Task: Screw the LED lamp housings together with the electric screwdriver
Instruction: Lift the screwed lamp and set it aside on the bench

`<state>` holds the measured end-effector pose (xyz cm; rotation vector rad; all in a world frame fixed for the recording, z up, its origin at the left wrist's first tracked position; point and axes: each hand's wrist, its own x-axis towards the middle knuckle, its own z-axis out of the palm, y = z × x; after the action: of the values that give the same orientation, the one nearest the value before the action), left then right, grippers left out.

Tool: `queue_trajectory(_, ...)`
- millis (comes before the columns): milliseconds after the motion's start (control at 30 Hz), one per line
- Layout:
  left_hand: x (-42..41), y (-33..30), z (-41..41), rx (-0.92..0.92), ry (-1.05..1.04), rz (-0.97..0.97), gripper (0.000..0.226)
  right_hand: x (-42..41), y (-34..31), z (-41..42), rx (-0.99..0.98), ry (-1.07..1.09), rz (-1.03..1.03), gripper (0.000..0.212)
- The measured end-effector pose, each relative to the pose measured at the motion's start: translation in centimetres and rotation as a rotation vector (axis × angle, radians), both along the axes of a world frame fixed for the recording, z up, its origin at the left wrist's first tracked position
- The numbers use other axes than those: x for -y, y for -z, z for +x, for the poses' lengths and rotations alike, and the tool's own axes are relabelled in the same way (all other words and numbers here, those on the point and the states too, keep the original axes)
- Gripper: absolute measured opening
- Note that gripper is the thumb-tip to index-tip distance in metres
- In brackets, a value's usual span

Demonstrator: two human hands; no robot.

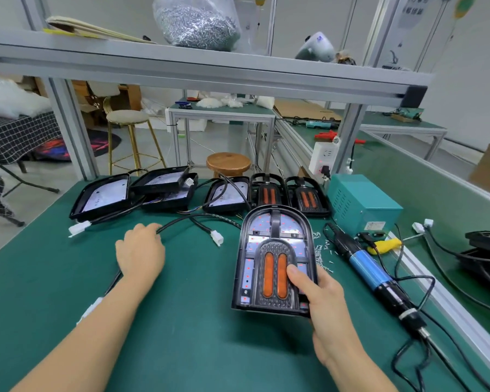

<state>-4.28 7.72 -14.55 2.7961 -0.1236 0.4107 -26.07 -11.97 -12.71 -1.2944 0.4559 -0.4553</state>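
Far left on the green counter [54, 278]: open black housing shells [102, 198] lying in a loose row, white connectors trailing. Left hand [140, 250] down on a black cable [181, 220], fingers curled over it near its bend; a light hold, apparently dragging it clear.

Centre: LED lamp housing [273, 261] lifted at its near end, held by the right hand [317, 292], thumb pressed flat on the face beside the orange lenses, fingers wrapped under the right edge. A firm grip. Long axis running away from the body, rounded end pointing to the far row, square end nearest.

Right: loose screws [323, 253] scattered just beside the housing, then the electric screwdriver [371, 267] lying untouched, bit end toward the far side, next to the teal power box [359, 205].

Step in hand, judging by this: positioning the housing, not yet driving. Next move likely calls for setting it flat, freeing the right hand, picking a screw and taking up the driver.
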Motion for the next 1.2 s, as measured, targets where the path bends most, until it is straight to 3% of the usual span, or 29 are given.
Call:
queue_trajectory(233,-2.0,-3.2,-4.0,0.664,0.282,-0.081,0.026,-0.3,-0.6,0.7,-0.026,0.121,-0.076,0.013)
queue_trajectory(333,-1.5,-5.0,-6.5,0.758,0.425,-0.196,0.031,-0.6,-0.7,1.3,-0.071,0.151,-0.117,0.012)
queue_trajectory(533,1.0,-7.4,-9.8,0.584,0.740,-0.484,0.029,-2.0,-1.7,2.5,-0.118,0.080,-0.149,0.016)
queue_trajectory(633,2.8,-6.7,-11.3,0.469,0.817,-0.547,0.032,-2.9,-2.6,2.9,-0.113,0.078,-0.080,0.053)
queue_trajectory(700,3.8,-6.0,-12.1,0.426,0.838,-0.566,0.035,-3.3,-3.3,2.9,-0.051,0.041,-0.009,0.065)
queue_trajectory(933,5.3,-5.7,-12.9,0.356,0.690,-0.733,0.039,-2.6,-3.9,1.8,0.067,0.021,0.012,0.041)
queue_trajectory(1067,5.7,-5.7,-13.9,0.378,0.710,-0.655,0.039,-2.4,-3.9,1.4,0.142,0.049,-0.014,0.047)
queue_trajectory(1200,6.0,-5.5,-14.6,0.311,0.860,-0.577,0.047,-1.5,-4.1,0.8,0.145,0.127,-0.027,0.022)
